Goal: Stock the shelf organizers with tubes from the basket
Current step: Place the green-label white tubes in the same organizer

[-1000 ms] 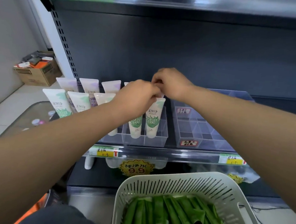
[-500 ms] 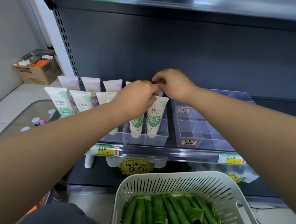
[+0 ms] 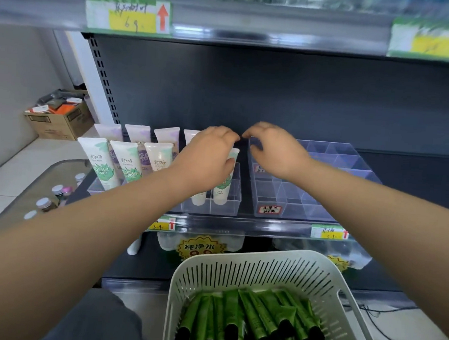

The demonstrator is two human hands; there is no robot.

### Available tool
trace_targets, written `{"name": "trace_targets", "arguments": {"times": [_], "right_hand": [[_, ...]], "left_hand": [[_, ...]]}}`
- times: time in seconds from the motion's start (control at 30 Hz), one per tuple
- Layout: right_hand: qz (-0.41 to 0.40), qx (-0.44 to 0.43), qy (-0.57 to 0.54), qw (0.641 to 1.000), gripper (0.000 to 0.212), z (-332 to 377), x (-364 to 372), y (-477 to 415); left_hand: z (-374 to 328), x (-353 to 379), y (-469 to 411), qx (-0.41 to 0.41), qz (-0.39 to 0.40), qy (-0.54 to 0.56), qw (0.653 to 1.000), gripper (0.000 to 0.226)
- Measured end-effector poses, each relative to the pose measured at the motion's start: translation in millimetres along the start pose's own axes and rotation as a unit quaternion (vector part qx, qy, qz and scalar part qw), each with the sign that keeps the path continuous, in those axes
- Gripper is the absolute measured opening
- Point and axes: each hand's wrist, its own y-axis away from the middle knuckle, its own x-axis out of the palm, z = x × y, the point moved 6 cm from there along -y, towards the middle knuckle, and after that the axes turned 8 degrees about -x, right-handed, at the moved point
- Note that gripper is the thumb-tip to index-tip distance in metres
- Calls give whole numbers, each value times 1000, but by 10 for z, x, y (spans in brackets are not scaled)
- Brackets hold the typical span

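Far left of the left hand (image 3: 205, 160): pale wall (image 3: 12, 91), light tiled floor (image 3: 16, 162), an open cardboard box (image 3: 59, 123) of mixed packets against that wall, and nearer, small capped bottles (image 3: 44, 203) on a grey glossy top (image 3: 34, 174). High above both hands, a blurred upper shelf edge (image 3: 253, 27) with a yellow-and-green price label (image 3: 127, 14) bearing a red arrow. Behind the hands, a dark back panel (image 3: 275, 94), bounded on the left by a white slotted upright (image 3: 102, 83). Just left of the left hand, two rows of tubes standing cap down in the clear left organizer (image 3: 231, 207): leaf-print tubes (image 3: 100, 163) in front, lilac tubes (image 3: 137, 138) behind. Left hand curled over the top of an upright white tube (image 3: 222, 193) in the rightmost front compartment, thumb against its side. Below that hand, under the shelf lip, a yellow starburst sign (image 3: 200, 248). Right hand (image 3: 274, 152) just beside the left, not touching it, poised over the rear left corner of the clear right organizer (image 3: 323, 176); fingers loosely bent, thumb apart from forefinger, nothing visible between them. Right of this hand, bare dark shelf deck (image 3: 415, 176). Under the right forearm, a white slotted basket (image 3: 252, 255) heaped with green tubes (image 3: 251, 313), black caps toward the camera. Right of the basket, a dark cable (image 3: 392, 337) on the floor.
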Motion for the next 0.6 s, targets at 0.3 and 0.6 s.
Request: {"name": "trace_targets", "arguments": {"times": [0.3, 0.6], "right_hand": [[56, 41, 88, 994, 53, 114, -20, 811], [154, 65, 71, 983, 69, 311, 238, 1618]], "left_hand": [[-396, 91, 491, 28, 16, -30, 999, 59], [-633, 447, 1094, 14, 69, -19, 997, 69]]}}
